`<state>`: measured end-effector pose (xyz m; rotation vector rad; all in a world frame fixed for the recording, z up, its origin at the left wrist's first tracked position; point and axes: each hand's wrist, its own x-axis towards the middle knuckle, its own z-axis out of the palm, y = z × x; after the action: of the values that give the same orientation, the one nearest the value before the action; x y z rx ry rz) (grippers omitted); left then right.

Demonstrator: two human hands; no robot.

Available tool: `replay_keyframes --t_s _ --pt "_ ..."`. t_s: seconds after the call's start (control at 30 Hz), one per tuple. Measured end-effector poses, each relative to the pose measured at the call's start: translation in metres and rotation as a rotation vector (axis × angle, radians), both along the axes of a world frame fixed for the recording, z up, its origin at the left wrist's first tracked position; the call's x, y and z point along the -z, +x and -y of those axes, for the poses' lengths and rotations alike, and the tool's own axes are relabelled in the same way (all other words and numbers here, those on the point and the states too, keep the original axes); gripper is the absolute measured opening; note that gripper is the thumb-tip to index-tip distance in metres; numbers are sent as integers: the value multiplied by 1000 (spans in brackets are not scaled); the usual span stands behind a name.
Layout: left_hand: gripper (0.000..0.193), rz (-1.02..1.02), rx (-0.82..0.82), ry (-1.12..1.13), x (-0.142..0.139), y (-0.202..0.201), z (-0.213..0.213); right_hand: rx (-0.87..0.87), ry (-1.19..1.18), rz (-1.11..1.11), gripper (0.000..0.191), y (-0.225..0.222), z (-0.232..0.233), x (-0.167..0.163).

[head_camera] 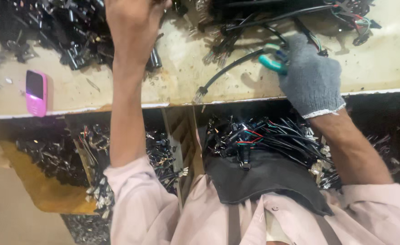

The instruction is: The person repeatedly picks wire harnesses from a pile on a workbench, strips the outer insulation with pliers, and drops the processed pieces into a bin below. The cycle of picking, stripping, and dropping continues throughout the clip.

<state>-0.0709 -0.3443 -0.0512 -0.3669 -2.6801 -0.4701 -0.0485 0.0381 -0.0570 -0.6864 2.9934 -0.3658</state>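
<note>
Left hand (pixel 134 22), bare, reaches to the top centre-left of the frame into a heap of black connectors (pixel 68 31) on the bench (pixel 95 90). Its fingers run out of the top edge, so cannot tell whether they are curled or spread. The forearm crosses the bench edge and hides part of the heap.

Right hand (pixel 311 75), in a grey knit glove, sits upper right of centre. Its fingers are closed around a teal-handled cutting tool (pixel 272 61), handles poking out to the left of the glove. The tool's tip is hidden by the glove and wires. A black cable (pixel 229 68) with a bare stripped end runs from near the tool down-left to the bench edge at centre.

Above the glove, top right: a tangle of black wire harnesses (pixel 291 16) with red and green strands, crowding the hand.

Pink phone (pixel 36 93) lies flat on the bench at far left, well apart from both hands.

Below the bench edge, centre right: a bundle of black wires (pixel 272 138) resting on a dark apron (pixel 263 179) in the person's lap. Lower left: bins of small black and metal parts (pixel 95 149).
</note>
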Motion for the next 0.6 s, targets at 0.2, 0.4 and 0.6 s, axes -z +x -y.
replay_keyframes --t_s 0.2,0.4,0.6 --pt "48 224 208 1370 5 74 -95 -118 -566 95 16 -17 -6 -20" --pt "41 1022 109 1693 20 159 -178 -79 -966 350 20 41 3 -51" --pt "35 558 248 1083 1 158 -189 -469 -430 327 25 49 -12 -45"
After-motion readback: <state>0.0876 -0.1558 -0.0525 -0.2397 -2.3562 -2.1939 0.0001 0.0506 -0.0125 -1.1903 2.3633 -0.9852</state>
